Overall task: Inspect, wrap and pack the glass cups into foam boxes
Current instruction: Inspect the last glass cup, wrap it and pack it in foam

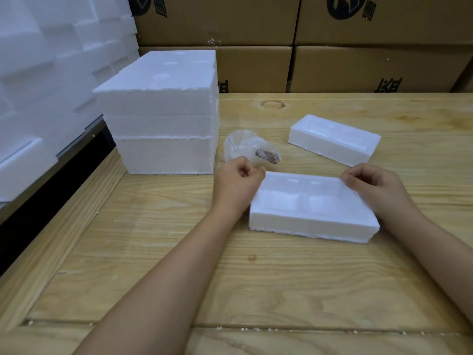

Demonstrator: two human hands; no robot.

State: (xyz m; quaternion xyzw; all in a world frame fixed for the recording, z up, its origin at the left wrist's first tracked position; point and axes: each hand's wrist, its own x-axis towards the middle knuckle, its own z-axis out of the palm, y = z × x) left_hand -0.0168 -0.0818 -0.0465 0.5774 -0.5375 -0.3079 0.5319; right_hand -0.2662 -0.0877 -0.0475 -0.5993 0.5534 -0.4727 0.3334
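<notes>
The person is reaching both hands over the wooden tabletop (158,252) to the near foam box (312,221), which is lying open side up with two shallow compartments showing. The left hand (238,183) is sitting at the box's far left corner with its fingers curled in and thumb meeting the fingertips. The right hand (373,190) is sitting at the far right corner, fingers likewise curled and forefinger tip touching the rim. The hands are being held well apart, one at each end of the far edge. Whether they are pinching the foam itself or something thin and clear stretched along that edge, I cannot tell.

The wrapped glass cup (245,146) is lying on its side in clear plastic on the tabletop, just beyond the left hand and outside any box, near the foot of the stack of foam boxes (163,119). That stack is standing three layers high at the left. A second foam box (332,142) is lying alone farther back on the right, apart from the near one. Cardboard cartons (358,65) are lining the back, and loose foam pieces (38,73) are piling up at the far left
</notes>
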